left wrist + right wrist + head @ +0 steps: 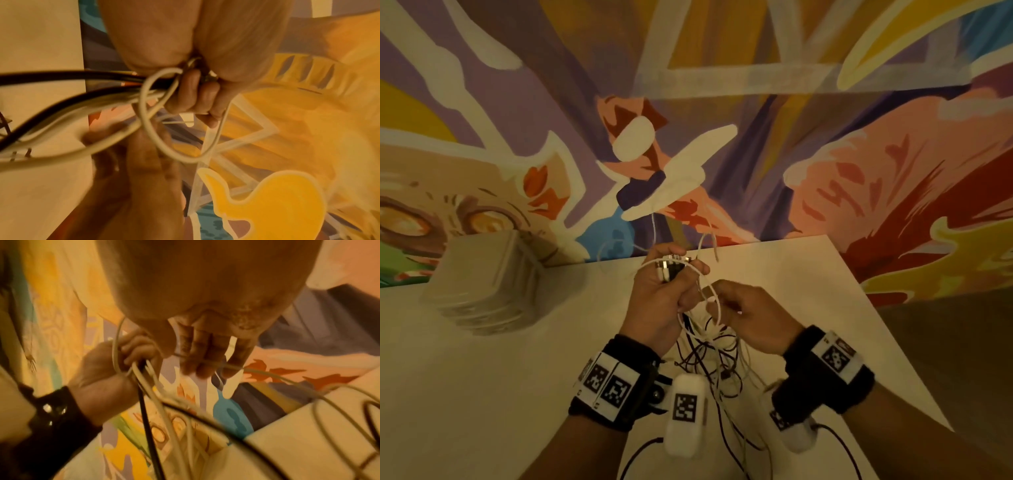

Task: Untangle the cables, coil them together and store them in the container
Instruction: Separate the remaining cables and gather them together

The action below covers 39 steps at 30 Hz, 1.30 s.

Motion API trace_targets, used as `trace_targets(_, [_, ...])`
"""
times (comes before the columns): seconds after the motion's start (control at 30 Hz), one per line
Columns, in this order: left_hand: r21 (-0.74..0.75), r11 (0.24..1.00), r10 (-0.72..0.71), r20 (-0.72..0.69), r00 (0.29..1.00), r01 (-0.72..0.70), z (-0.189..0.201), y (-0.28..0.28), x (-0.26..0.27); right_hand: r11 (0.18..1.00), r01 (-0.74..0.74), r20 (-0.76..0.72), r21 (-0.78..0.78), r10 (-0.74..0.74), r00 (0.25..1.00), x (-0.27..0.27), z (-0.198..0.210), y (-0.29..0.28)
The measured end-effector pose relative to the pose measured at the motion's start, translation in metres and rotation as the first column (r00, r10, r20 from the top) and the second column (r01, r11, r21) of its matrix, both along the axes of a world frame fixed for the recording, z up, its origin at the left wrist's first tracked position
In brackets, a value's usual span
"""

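Note:
A tangle of white and black cables [709,356] hangs from my hands down to the white table [482,394]. My left hand [671,274] is raised above the table and grips a bunch of cable ends and connectors in its fist; the left wrist view shows its fingers [193,95] curled round them, with a white loop [152,129] hanging off. My right hand [722,303] is close beside it on the right and pinches a thin white cable [232,367] at its curled fingertips [197,368]. The left hand [111,366] also shows in the right wrist view, holding the bundle.
A pale, ribbed plastic container [489,277] stands on the table at the far left, against the painted wall. The table's right edge [887,335] runs diagonally close to my right wrist. Dark cords trail off both wrist cameras toward me.

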<state>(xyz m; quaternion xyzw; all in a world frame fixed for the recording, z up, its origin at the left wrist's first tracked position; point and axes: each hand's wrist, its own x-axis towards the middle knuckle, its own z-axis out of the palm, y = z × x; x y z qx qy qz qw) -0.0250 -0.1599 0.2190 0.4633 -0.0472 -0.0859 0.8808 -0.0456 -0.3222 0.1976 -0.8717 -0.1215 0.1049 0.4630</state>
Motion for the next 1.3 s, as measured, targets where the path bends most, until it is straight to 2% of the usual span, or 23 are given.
trace_targets(0.13, [0.000, 0.999, 0.050, -0.020, 0.999, -0.050, -0.004, 0.008, 0.004, 0.986, 0.134, 0.290, -0.101, -0.099, 0.952, 0.008, 0.048, -0.014])
trace_targets(0.2, [0.000, 0.997, 0.083, -0.020, 0.996, -0.083, -0.005, 0.007, 0.005, 0.990, 0.119, 0.345, -0.080, -0.085, 0.935, 0.005, 0.076, -0.018])
trace_targets(0.27, [-0.052, 0.991, 0.119, -0.018, 0.993, -0.120, -0.004, 0.006, 0.007, 1.000, 0.024, 0.287, 0.009, -0.026, 0.957, 0.003, 0.088, -0.019])
trace_targets(0.3, [-0.087, 0.987, 0.135, -0.020, 0.991, -0.136, -0.002, 0.006, 0.009, 1.000, -0.003, 0.249, -0.017, 0.007, 0.968, 0.006, 0.082, -0.021])
trace_targets(0.33, [-0.112, 0.982, 0.150, -0.018, 0.988, -0.152, 0.001, 0.007, 0.010, 0.993, -0.001, 0.214, -0.120, 0.027, 0.976, 0.011, 0.068, -0.025])
trace_targets(0.37, [-0.117, 0.979, 0.170, -0.009, 0.985, -0.170, 0.003, 0.010, 0.012, 0.955, 0.019, 0.176, -0.296, 0.035, 0.984, 0.018, 0.047, -0.032])
trace_targets(0.43, [-0.089, 0.976, 0.203, 0.021, 0.979, -0.200, 0.008, 0.012, 0.010, 0.759, 0.003, 0.007, -0.651, 0.002, 1.000, 0.028, 0.001, -0.053])
trace_targets(0.47, [-0.074, 0.974, 0.215, 0.035, 0.976, -0.212, 0.009, 0.012, 0.009, 0.680, -0.049, -0.108, -0.731, -0.045, 0.993, 0.030, -0.015, -0.062])
trace_targets(0.53, [-0.033, 0.969, 0.246, 0.045, 0.968, -0.245, 0.008, 0.012, 0.006, 0.627, -0.154, -0.260, -0.764, -0.081, 0.962, 0.031, -0.030, -0.072])
trace_targets(0.6, [0.030, 0.959, 0.281, 0.036, 0.959, -0.282, 0.003, 0.013, 0.005, 0.665, -0.088, -0.199, -0.742, -0.093, 0.976, 0.031, -0.021, -0.071])
trace_targets(0.63, [0.077, 0.951, 0.296, 0.041, 0.954, -0.299, 0.000, 0.013, 0.005, 0.754, 0.016, -0.116, -0.656, -0.122, 0.986, 0.033, -0.010, -0.067])
trace_targets(0.67, [0.140, 0.940, 0.307, 0.060, 0.950, -0.312, -0.003, 0.013, 0.005, 0.864, 0.129, -0.045, -0.487, -0.173, 0.984, 0.032, 0.006, -0.060])
trace_targets(0.7, [0.210, 0.923, 0.308, 0.096, 0.947, -0.322, -0.005, 0.011, 0.004, 0.943, 0.224, -0.014, -0.247, -0.235, 0.972, 0.031, 0.024, -0.052])
trace_targets(0.73, [0.266, 0.909, 0.295, 0.137, 0.946, -0.322, -0.007, 0.008, 0.002, 0.961, 0.275, -0.022, 0.014, -0.275, 0.961, 0.029, 0.046, -0.042])
trace_targets(0.77, [0.303, 0.900, 0.272, 0.170, 0.947, -0.313, -0.008, 0.004, 0.000, 0.926, 0.291, -0.047, 0.241, -0.288, 0.956, 0.027, 0.065, -0.033])
trace_targets(0.8, [0.316, 0.902, 0.243, 0.186, 0.952, -0.292, -0.008, 0.000, -0.002, 0.866, 0.288, -0.061, 0.409, -0.289, 0.955, 0.025, 0.083, -0.025])
trace_targets(0.83, [0.311, 0.912, 0.216, 0.190, 0.958, -0.267, -0.008, -0.004, -0.004, 0.832, 0.282, -0.047, 0.478, -0.297, 0.954, 0.024, 0.093, -0.018])
trace_targets(0.87, [0.303, 0.920, 0.195, 0.192, 0.962, -0.247, -0.007, -0.008, -0.006, 0.838, 0.275, -0.015, 0.472, -0.305, 0.952, 0.025, 0.099, -0.013])
trace_targets(0.97, [0.293, 0.927, 0.175, 0.211, 0.962, -0.233, -0.004, -0.017, -0.008, 0.919, 0.255, 0.068, 0.301, -0.287, 0.956, 0.028, 0.097, -0.006])
trace_targets(1.07, [0.315, 0.913, 0.194, 0.223, 0.955, -0.259, 0.000, -0.020, -0.010, 0.983, 0.181, 0.209, -0.004, -0.177, 0.962, 0.027, 0.087, -0.002])
trace_targets(1.17, [0.382, 0.870, 0.213, 0.279, 0.936, -0.312, 0.000, -0.015, -0.011, 0.945, 0.158, 0.318, -0.286, -0.062, 0.946, 0.024, 0.079, -0.001])
trace_targets(1.23, [0.489, 0.797, 0.205, 0.331, 0.921, -0.353, -0.005, -0.007, -0.007, 0.932, 0.155, 0.315, -0.328, -0.047, 0.948, 0.024, 0.080, -0.003])
trace_targets(1.3, [0.583, 0.722, 0.180, 0.361, 0.915, -0.372, -0.008, -0.001, -0.005, 0.951, 0.136, 0.250, -0.278, -0.065, 0.966, 0.024, 0.082, -0.007])
